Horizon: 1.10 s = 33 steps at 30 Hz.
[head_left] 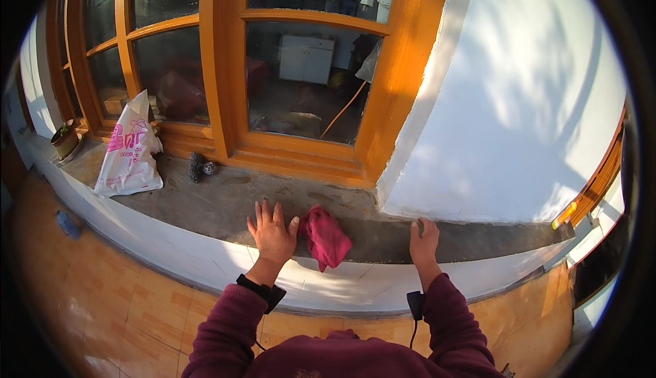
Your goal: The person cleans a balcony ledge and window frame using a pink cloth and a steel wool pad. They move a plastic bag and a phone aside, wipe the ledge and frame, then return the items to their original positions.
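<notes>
My left hand (275, 237) lies palm down over the grey stone ledge (383, 241), its fingers spread and nothing in them. Just right of its thumb is a crumpled dark-pink cloth (326, 237), one end hanging over the ledge's front edge. My right hand (424, 243) is farther right at the same ledge, apart from the cloth. Its fingers are loosely bent, with the thumb a little away from them, and no held thing shows. Both wrists wear black bands below maroon sleeves.
Behind the ledge stands an orange wooden window frame (225, 71) with glass panes. To the left are a white-and-pink plastic bag (131, 151), a potted plant (65, 139) and small dark lumpy objects (198, 167). A blue item (67, 224) lies on the tiled floor.
</notes>
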{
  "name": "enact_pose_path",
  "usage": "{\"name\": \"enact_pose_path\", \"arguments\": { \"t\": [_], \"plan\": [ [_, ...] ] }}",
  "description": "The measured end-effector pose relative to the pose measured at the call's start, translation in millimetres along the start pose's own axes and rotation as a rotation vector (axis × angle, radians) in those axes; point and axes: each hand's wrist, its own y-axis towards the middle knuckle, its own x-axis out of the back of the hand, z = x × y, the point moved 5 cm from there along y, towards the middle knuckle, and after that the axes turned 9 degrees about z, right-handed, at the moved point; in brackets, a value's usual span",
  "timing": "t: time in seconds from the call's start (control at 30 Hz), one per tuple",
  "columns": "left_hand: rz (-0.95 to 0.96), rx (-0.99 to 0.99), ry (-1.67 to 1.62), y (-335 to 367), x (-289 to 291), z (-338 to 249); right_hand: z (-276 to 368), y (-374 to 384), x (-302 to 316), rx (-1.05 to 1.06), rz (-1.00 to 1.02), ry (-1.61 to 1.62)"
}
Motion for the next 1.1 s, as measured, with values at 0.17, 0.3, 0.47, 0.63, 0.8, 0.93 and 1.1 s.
{"name": "enact_pose_path", "arguments": {
  "t": [0.17, 0.3, 0.47, 0.63, 0.8, 0.93, 1.1],
  "plan": [
    [0.150, -0.257, 0.146, -32, -28, -93, -111, 0, 28, -0.467, 0.041, -0.274],
    [0.163, -0.208, 0.185, -20, -40, -83, -114, 3, 18, -0.384, 0.162, -0.263],
    [0.138, 0.011, 0.204, 17, 2, 41, -96, -6, 27, -0.240, 0.286, -0.309],
    [0.037, 0.329, 0.289, 51, 65, 159, -81, -11, 31, -0.199, 0.300, -0.333],
    [0.148, 0.480, 0.353, 90, 30, 140, -70, -10, 34, -0.211, 0.281, -0.315],
    [0.245, 0.190, 0.280, 109, -37, 34, -68, -9, 36, -0.209, 0.279, -0.303],
    [0.421, -0.183, 0.224, 71, -94, -107, -69, -9, 35, -0.205, 0.280, -0.291]
  ]
}}
